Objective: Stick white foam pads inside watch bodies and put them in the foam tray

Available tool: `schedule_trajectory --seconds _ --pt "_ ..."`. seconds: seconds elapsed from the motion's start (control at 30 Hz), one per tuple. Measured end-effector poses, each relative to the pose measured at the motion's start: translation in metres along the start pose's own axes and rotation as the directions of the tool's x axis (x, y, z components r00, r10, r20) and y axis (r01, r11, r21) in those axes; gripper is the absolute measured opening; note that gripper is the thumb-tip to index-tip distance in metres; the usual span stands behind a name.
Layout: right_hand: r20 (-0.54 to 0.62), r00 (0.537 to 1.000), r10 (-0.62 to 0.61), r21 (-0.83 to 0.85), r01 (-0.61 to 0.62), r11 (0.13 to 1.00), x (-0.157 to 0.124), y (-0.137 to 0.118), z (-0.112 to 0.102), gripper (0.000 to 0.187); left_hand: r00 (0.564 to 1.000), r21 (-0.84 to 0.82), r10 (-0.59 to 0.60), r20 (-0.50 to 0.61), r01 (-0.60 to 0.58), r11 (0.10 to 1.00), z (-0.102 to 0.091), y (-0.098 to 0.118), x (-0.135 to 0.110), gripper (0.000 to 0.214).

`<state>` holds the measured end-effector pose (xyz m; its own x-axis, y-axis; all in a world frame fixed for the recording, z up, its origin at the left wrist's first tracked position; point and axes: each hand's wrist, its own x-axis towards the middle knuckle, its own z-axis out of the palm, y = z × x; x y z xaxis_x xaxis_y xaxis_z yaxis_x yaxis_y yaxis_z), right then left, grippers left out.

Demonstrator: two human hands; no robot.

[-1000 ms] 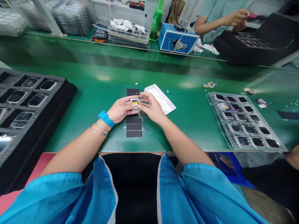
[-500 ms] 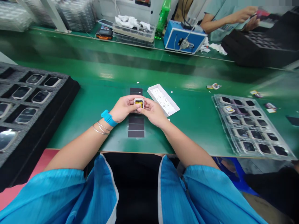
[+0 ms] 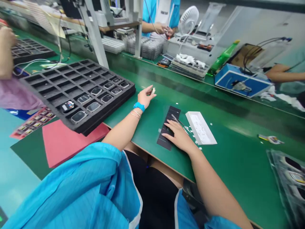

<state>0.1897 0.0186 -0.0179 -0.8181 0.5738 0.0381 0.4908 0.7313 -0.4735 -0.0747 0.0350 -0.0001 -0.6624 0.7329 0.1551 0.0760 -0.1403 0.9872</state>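
Note:
My left hand (image 3: 145,97) is curled at the edge of the black foam tray (image 3: 119,95), pinching a small white piece (image 3: 153,91) at its fingertips. My right hand (image 3: 178,136) lies flat on a black strip sheet (image 3: 166,132) on the green bench. Steel tweezers (image 3: 179,121) rest just past its fingers, apparently not gripped. To the right of that hand stands a white shallow tray (image 3: 209,136) holding small printed bits. Several watch-like devices sit in the foam tray's pockets.
A co-worker's torso (image 3: 160,19) and hands work at the far bench. Another person's hand (image 3: 6,41) shows at the left edge. A pink mat (image 3: 71,143) lies below the foam tray. A blue tester box (image 3: 243,84) stands at the back right, and a plastic tray (image 3: 288,181) lies at the lower right.
My view has swung left. My hands have come apart, and the small yellow-and-white device they held together no longer shows in them. The left hand has moved to the foam tray.

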Motion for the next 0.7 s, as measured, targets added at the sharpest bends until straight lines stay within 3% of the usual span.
schedule_trajectory --seconds 0.13,0.23,0.33,0.4,0.5,0.57,0.63,0.7 --pt "0.031 0.999 -0.023 -0.043 0.024 0.999 0.000 0.002 -0.002 0.054 0.960 0.339 0.271 -0.067 -0.234 0.911 -0.011 0.005 -0.017 0.074" --pt "0.021 0.998 -0.058 -0.043 0.059 0.997 -0.001 0.007 0.000 0.054 0.895 0.476 0.446 0.022 -0.402 0.782 -0.031 0.018 -0.050 0.067" --pt "-0.003 0.996 -0.084 -0.036 0.084 0.996 0.000 0.012 0.004 0.055 0.787 0.578 0.583 0.201 -0.576 0.579 -0.068 0.036 -0.092 0.054" --pt "-0.041 0.995 -0.094 -0.019 0.093 0.995 0.001 0.014 0.006 0.054 0.745 0.651 0.618 0.252 -0.603 0.461 -0.102 0.050 -0.114 0.048" --pt "-0.153 0.983 -0.098 0.038 0.105 0.994 0.000 0.010 0.003 0.048 0.791 0.811 0.596 0.137 -0.435 0.391 -0.169 0.072 -0.122 0.044" --pt "-0.264 0.960 -0.089 0.095 0.118 0.989 -0.004 0.001 -0.004 0.043 0.836 0.915 0.544 -0.073 -0.161 0.370 -0.221 0.082 -0.111 0.044" --pt "-0.388 0.921 -0.041 0.191 0.124 0.974 -0.010 -0.009 -0.014 0.037 0.859 0.936 0.425 -0.286 0.157 0.314 -0.272 0.088 -0.099 0.049" --pt "-0.515 0.851 0.105 0.355 0.101 0.929 -0.016 -0.016 -0.029 0.028 0.876 0.919 0.341 -0.341 0.234 0.317 -0.316 0.089 -0.094 0.048"
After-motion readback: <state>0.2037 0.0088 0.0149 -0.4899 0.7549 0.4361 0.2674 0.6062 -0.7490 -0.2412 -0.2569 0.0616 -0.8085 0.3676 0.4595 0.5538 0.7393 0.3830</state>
